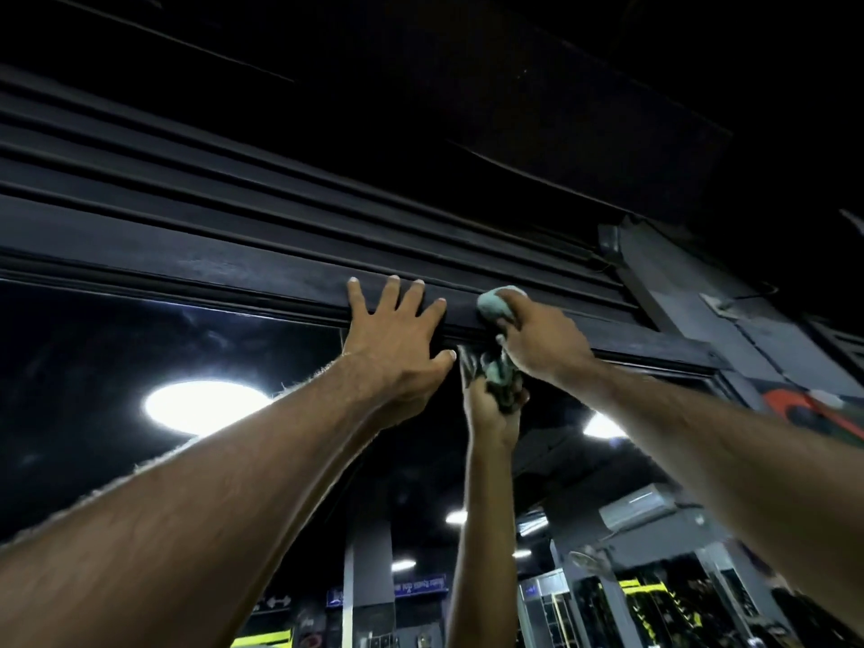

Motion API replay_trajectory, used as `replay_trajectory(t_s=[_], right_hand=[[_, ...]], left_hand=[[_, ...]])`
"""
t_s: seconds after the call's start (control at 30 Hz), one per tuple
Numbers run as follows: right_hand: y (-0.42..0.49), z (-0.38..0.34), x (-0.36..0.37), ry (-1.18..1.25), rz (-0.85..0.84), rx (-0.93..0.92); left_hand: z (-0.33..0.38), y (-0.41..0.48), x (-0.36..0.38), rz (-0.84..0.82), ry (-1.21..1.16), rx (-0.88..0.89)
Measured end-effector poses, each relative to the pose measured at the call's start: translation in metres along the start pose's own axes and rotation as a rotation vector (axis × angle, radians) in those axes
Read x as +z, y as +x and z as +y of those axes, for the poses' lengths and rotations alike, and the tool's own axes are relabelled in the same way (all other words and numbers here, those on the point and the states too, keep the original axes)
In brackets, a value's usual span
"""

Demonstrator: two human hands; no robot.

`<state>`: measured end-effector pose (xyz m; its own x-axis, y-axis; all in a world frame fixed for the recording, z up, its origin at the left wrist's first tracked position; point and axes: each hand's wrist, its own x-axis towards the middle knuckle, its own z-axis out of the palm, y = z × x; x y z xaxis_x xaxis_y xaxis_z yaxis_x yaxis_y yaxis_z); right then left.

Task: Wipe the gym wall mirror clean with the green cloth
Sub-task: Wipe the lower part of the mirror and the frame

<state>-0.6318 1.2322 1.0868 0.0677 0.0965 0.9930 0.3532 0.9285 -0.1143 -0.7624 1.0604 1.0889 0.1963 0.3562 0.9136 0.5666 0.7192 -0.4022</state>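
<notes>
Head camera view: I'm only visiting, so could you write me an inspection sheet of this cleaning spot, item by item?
Surface: wall mirror, dark glass with faint smears near its top edge; dark frame runs above it.
Job's things: green cloth, bunched, pressed against the frame just above the glass.
Clutter: nothing seen.
Hands: left hand flat on the frame, fingers spread; right hand grips the cloth.
Cables: nothing seen.
Surroundings: the mirror reflects the raised arm with the cloth, a round ceiling light, an air conditioner and gym gear with yellow trim; black ceiling overhead.
</notes>
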Motion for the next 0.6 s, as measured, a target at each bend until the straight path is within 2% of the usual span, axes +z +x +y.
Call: replay_trajectory(t_s=[0.07, 0.17, 0.23, 0.37, 0.43, 0.6], right_hand=[[0.002, 0.027, -0.004, -0.023, -0.013, -0.025], [0.005, 0.079, -0.014, -0.058, 0.011, 0.198], [0.009, 0.1, -0.015, -0.089, 0.007, 0.232], [0.011, 0.104, -0.01, -0.069, -0.02, -0.091], [0.01, 0.123, -0.015, -0.107, -0.037, -0.147], [0.028, 0.189, -0.026, -0.1, -0.029, 0.117]], left_hand=[[0.014, 0.006, 0.007, 0.018, -0.007, -0.022], [0.028, 0.015, 0.012, 0.016, -0.003, -0.007], [0.04, 0.025, 0.01, 0.002, 0.014, 0.017], [0.082, 0.044, 0.014, -0.031, -0.025, -0.007], [0.107, 0.05, 0.018, -0.044, -0.026, -0.038], [0.151, 0.066, 0.023, -0.054, -0.049, -0.041]])
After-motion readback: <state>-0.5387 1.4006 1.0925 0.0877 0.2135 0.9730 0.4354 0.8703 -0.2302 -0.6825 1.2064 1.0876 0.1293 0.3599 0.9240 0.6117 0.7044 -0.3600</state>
